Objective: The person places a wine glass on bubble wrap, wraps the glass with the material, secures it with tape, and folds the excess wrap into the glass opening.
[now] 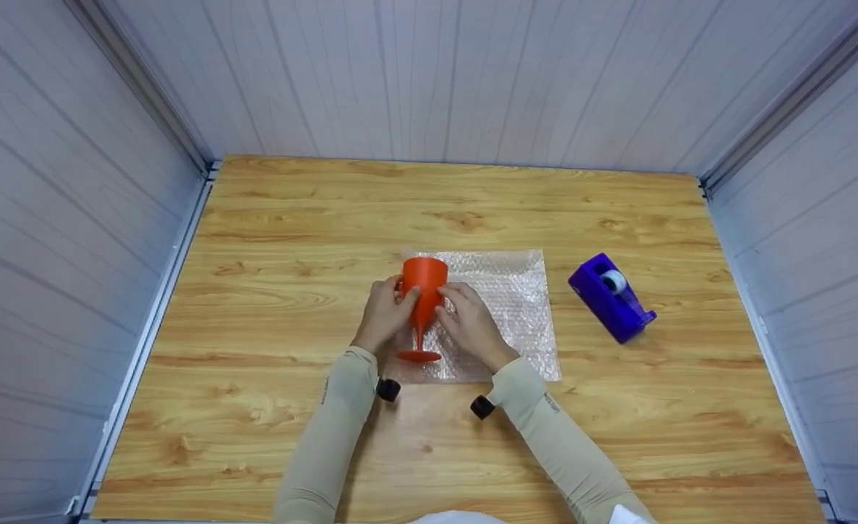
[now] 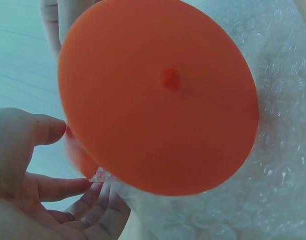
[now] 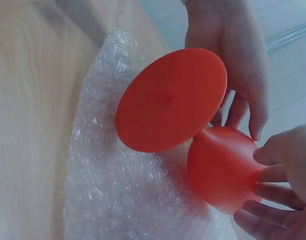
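An orange-red plastic goblet [image 1: 424,284] lies on its side on a sheet of bubble wrap [image 1: 519,313], its round base towards me. With the thumb on the bowl and the fingers round its far side, my left hand [image 1: 387,313] grips the goblet from the left. A bit of bubble wrap shows at the left fingertips in the left wrist view. My right hand [image 1: 474,324] touches the right side of the bowl with fairly straight fingers. The base [image 2: 158,100] hides most of the stem and bowl in the left wrist view.
A purple tape dispenser [image 1: 610,298] with a roll of tape stands on the wooden table [image 1: 290,233], right of the bubble wrap. Pale panel walls [image 1: 421,80] close off the back and both sides. A small black device [image 1: 388,390] sits at each wrist.
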